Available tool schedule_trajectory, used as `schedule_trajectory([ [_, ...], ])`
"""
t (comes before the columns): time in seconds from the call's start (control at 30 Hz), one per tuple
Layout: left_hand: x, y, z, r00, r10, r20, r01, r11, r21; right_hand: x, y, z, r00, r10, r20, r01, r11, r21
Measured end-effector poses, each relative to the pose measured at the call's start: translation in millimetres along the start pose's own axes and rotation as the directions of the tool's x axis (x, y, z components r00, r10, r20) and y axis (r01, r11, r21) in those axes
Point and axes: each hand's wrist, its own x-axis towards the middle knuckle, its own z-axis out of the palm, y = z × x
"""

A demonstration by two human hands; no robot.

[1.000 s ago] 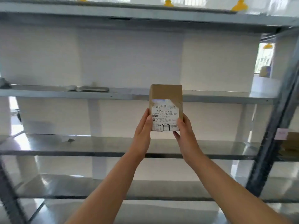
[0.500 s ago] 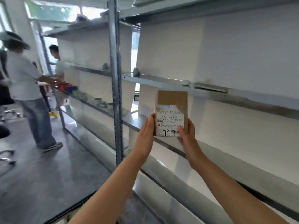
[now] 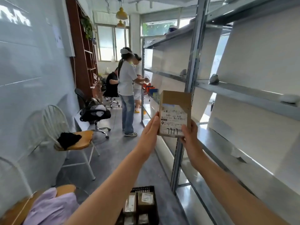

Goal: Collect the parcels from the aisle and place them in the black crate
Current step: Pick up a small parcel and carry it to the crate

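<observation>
The left hand (image 3: 150, 129) lies flat against the left side of the parcel (image 3: 174, 111), fingers straight and together, pressing rather than curling. The right hand (image 3: 190, 135) pinches the lower right corner, thumb on the label's edge, fingers hidden behind. Between them the parcel is held upright in the air, white label towards the camera, in front of a post of the rack (image 3: 192, 70). The crate (image 3: 142, 188) sits on the floor far below, between the two forearms and well apart from the parcel; other parcels (image 3: 146, 198) lie inside it. Left of the arms stands a chair (image 3: 84, 140) with a black cloth (image 3: 69, 139) on its seat. Down the aisle, people (image 3: 126, 82) stand at the rack
</observation>
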Motion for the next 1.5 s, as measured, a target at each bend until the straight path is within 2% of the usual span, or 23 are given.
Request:
schedule_trajectory([
  [0.27, 21.5, -49.4, -40.8, 0.988, -0.136, -0.078, 0.136, 0.991, -0.003, 28.5, 60.8, 18.2, 0.983, 0.159, 0.093, -0.161, 0.987, 0.022],
  [0.53, 85.2, -141.2, -105.5, 0.956, -0.275, -0.106, 0.267, 0.96, -0.087, 91.0, 155.8, 60.8, 0.953, 0.294, 0.078, -0.285, 0.952, -0.108],
  [0.77, 137.0, -262.0, -172.9, 0.859, -0.508, -0.064, 0.492, 0.853, -0.173, 131.4, 268.9, 102.1, 0.871, 0.49, 0.028, -0.472, 0.852, -0.225],
  [0.9, 139.0, -347.8, -181.8, 0.776, -0.63, -0.028, 0.616, 0.766, -0.183, 132.6, 345.4, 98.6, 0.785, 0.619, -0.017, -0.601, 0.755, -0.261],
  [1.0, 128.0, -419.2, -181.3, 0.698, -0.714, -0.058, 0.692, 0.693, -0.204, 128.4, 412.0, 88.7, 0.709, 0.704, -0.036, -0.681, 0.671, -0.294],
  [1.2, 84.3, -577.6, -176.9, 0.54, -0.84, -0.055, 0.818, 0.54, -0.197, 95.5, 571.5, 58.6, 0.509, 0.859, -0.045, -0.827, 0.474, -0.302],
  [1.3, 50.3, -652.3, -171.3, 0.457, -0.889, -0.035, 0.873, 0.455, -0.174, 63.0, 646.5, 41.2, 0.381, 0.922, -0.065, -0.888, 0.345, -0.305],
  [1.4, 11.8, -718.6, -165.9, 0.372, -0.928, -0.026, 0.92, 0.372, -0.123, 29.4, 703.5, 26.8, 0.274, 0.957, -0.089, -0.928, 0.239, -0.286],
  [1.5, -23.9, -765.4, -160.4, 0.3, -0.953, -0.033, 0.949, 0.302, -0.089, -1.7, 750.5, 17.2, 0.201, 0.976, -0.089, -0.934, 0.164, -0.318],
])
